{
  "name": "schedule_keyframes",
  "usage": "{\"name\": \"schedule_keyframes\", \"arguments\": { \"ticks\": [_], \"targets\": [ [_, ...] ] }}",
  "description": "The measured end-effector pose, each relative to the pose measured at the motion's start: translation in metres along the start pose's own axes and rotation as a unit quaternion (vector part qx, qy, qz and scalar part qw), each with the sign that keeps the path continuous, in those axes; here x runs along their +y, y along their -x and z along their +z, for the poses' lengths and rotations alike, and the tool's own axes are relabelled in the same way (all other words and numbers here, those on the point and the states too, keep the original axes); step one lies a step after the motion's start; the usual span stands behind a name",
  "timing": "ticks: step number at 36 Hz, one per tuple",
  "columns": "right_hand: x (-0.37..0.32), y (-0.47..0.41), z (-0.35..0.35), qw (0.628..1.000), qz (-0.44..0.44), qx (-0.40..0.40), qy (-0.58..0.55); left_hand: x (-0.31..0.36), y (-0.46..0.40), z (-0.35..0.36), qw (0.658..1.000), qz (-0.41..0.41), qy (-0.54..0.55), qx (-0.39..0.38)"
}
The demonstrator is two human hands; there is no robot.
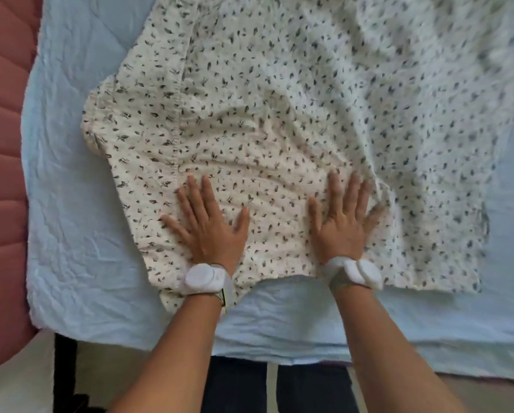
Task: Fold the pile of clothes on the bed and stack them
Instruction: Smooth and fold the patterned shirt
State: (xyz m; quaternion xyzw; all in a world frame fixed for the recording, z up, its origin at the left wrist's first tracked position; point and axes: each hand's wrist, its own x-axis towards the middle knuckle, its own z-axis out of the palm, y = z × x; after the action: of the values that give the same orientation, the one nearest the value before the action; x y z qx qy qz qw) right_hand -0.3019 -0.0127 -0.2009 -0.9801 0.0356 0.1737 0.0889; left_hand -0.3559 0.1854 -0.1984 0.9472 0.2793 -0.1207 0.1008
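A cream garment (279,114) printed all over with small dark leaf sprigs lies spread across the bed (71,234), which is covered in a pale blue, crinkled quilt. The cloth takes up most of the view, running from the near edge of the bed up and off the top of the frame. Its left part is folded over, with a stitched seam running down it and a rounded, puffed edge at the far left. Soft creases fan out across the middle, and the right side lies in looser, blurred folds. The near hem sits just short of the bed's near edge, with a shallow dip between the wrists.

The left hand (208,225) lies palm down on the near left part of the garment, its fingers (196,192) straight and spread, gripping nothing. The right hand (343,219) lies palm down just to the right, also flat on the cloth, fingers straight and fanned out; it holds nothing, though its outer fingers are blurred at a raised fold. The two hands are apart, with a strip of creased cloth between them.

Each wrist carries a white band (205,278) with a rounded pod on it. A pink padded surface (2,144) runs along the bed's left side. Dark trousers (279,389) show below the bed's near edge.
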Motion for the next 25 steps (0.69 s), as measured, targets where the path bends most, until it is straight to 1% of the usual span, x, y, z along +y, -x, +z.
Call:
{"name": "schedule_keyframes", "arguments": {
  "ticks": [1,2,3,4,6,7,8,10,11,12,13,15,17,18,19,20,21,22,24,25],
  "targets": [
    [0.018,0.01,-0.001,1.0,0.026,0.004,-0.005,0.004,0.005,-0.003,1.0,-0.002,0.015,-0.005],
    [0.044,0.01,-0.004,0.998,0.06,0.015,-0.016,0.025,0.01,0.001,0.999,0.028,0.022,-0.002],
    [0.063,0.009,-0.009,0.995,0.094,0.023,-0.04,0.046,0.016,0.005,0.998,0.067,0.018,-0.01],
    [0.068,0.009,-0.012,0.989,0.123,0.033,-0.068,0.059,0.02,0.007,0.993,0.113,0.016,-0.018],
    [0.082,0.0,-0.021,0.977,0.164,0.084,-0.11,0.105,0.028,0.02,0.979,0.201,0.003,-0.027],
    [0.083,-0.008,-0.027,0.978,0.139,0.106,-0.117,0.129,0.028,0.026,0.974,0.226,0.003,-0.031],
    [0.072,-0.008,-0.026,0.984,0.078,0.109,-0.117,0.137,0.026,0.03,0.97,0.239,0.001,-0.035],
    [0.083,-0.019,-0.023,0.99,-0.073,0.083,-0.086,0.176,0.017,0.04,0.963,0.267,-0.005,-0.028],
    [0.093,-0.028,-0.022,0.987,-0.134,0.062,-0.056,0.192,0.008,0.042,0.96,0.278,-0.011,-0.032],
    [0.101,-0.033,-0.022,0.986,-0.16,0.05,-0.023,0.194,0.0,0.042,0.957,0.287,-0.014,-0.038],
    [0.121,-0.044,-0.025,0.989,-0.142,0.046,-0.003,0.209,-0.009,0.044,0.951,0.307,-0.026,-0.023],
    [0.152,-0.062,-0.038,0.997,-0.034,0.066,0.003,0.22,-0.033,0.042,0.948,0.319,-0.022,-0.001],
    [0.175,-0.082,-0.055,0.989,0.103,0.103,-0.028,0.239,-0.057,0.042,0.946,0.323,-0.025,0.028],
    [0.179,-0.094,-0.063,0.98,0.152,0.118,-0.044,0.255,-0.07,0.043,0.948,0.317,-0.022,0.039],
    [0.166,-0.098,-0.068,0.975,0.173,0.128,-0.062,0.257,-0.079,0.042,0.955,0.292,-0.013,0.05],
    [0.16,-0.108,-0.071,0.971,0.165,0.15,-0.084,0.275,-0.088,0.046,0.962,0.265,0.003,0.065],
    [0.147,-0.116,-0.076,0.974,0.116,0.168,-0.1,0.287,-0.095,0.05,0.969,0.233,0.02,0.078],
    [0.127,-0.117,-0.076,0.978,0.033,0.171,-0.111,0.284,-0.097,0.05,0.975,0.197,0.031,0.094],
    [0.113,-0.136,-0.069,0.977,-0.143,0.113,-0.112,0.295,-0.101,0.06,0.977,0.183,0.006,0.105],
    [0.11,-0.141,-0.068,0.973,-0.201,0.084,-0.082,0.29,-0.098,0.059,0.977,0.181,-0.002,0.108]
  ]
}}
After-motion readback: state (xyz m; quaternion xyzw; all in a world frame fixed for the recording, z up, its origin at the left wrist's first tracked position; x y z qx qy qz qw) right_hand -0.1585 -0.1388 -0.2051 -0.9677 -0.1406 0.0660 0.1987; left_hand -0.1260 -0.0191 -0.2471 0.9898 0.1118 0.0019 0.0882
